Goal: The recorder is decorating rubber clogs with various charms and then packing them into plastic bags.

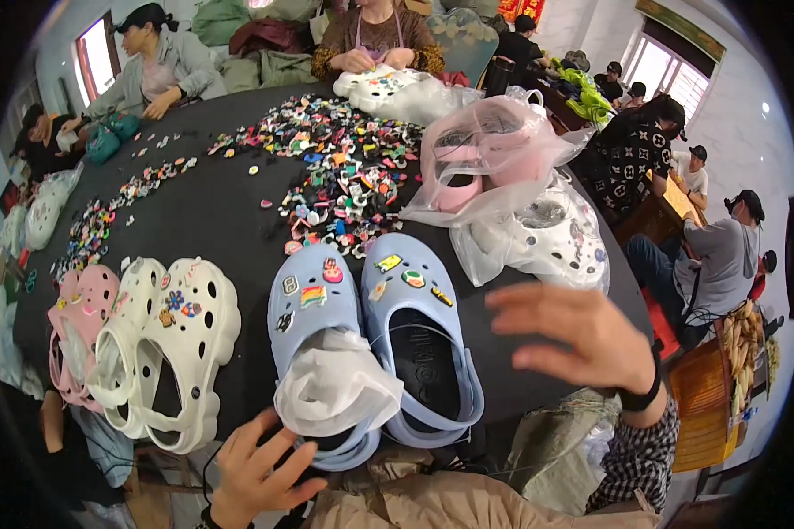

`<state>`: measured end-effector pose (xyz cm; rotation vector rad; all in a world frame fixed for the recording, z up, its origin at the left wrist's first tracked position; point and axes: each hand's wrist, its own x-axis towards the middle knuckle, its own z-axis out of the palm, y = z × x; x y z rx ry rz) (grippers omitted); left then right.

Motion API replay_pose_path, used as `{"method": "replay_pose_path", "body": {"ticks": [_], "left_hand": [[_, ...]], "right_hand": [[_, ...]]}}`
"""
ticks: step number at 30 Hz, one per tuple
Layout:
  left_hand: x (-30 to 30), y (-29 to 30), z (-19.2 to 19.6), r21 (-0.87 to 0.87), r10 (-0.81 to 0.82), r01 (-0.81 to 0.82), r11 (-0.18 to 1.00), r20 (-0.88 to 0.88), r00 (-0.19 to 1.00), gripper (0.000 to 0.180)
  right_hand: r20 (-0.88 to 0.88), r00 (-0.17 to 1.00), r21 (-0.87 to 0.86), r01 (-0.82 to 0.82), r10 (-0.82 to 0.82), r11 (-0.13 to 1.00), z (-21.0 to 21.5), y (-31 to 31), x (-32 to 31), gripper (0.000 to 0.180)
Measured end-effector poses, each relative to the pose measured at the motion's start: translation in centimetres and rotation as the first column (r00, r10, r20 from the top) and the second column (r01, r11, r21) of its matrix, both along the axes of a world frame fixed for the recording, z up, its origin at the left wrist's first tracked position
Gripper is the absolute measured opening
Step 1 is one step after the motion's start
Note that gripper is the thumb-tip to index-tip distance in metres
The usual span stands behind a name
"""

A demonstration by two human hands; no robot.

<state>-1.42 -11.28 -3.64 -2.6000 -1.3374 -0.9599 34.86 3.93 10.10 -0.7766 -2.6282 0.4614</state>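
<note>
Two light blue clogs stand side by side at the near edge of the black round table (229, 212), each with small charms on the toe. The left blue clog (313, 313) has crumpled white tissue paper (335, 383) stuffed in its opening. The right blue clog (419, 339) is empty inside. My left hand (254, 476) is below the left clog's heel strap, fingers spread, touching or nearly touching it. My right hand (582, 339) hovers open to the right of the right clog, holding nothing.
A white clog pair (172, 353) and pink clogs (79, 326) lie at the left. Loose colourful charms (344, 167) cover the table's middle. Bagged pink clogs (485, 159) and bagged white clogs (547, 242) sit at the right. Several people sit around the table and at far tables.
</note>
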Motion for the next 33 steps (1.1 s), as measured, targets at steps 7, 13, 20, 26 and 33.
{"method": "replay_pose_path", "body": {"ticks": [7, 13, 20, 26, 33], "left_hand": [[0.8, 1.3, 7.5, 0.086, -0.008, -0.009, 0.996, 0.193, 0.981, 0.032], [4.5, 7.5, 8.0, -0.160, -0.024, 0.017, 0.987, -0.036, 0.999, 0.059], [8.2, 8.0, 7.8, -0.159, -0.002, -0.015, 0.987, -0.109, 0.994, 0.049], [8.4, 8.2, 7.0, -0.219, 0.001, -0.030, 0.975, -0.131, 0.991, 0.048], [8.1, 8.3, 6.8, -0.215, -0.018, -0.009, 0.976, -0.124, 0.992, 0.042]], "right_hand": [[0.128, 0.990, 0.220, 0.038, -0.067, 0.975, -0.1, 9.1, -5.2, 0.025], [-0.169, 0.985, 0.014, -0.009, 0.011, 1.000, -8.1, 17.5, -8.7, 0.017], [-0.245, 0.956, -0.054, 0.154, -0.163, 0.987, -13.5, 21.3, -9.6, 0.016], [-0.210, 0.954, -0.010, 0.218, -0.215, 0.976, -14.7, 20.9, -10.1, 0.024], [-0.054, 0.968, 0.115, 0.248, -0.243, 0.962, -14.8, 20.0, -11.5, 0.028]]}}
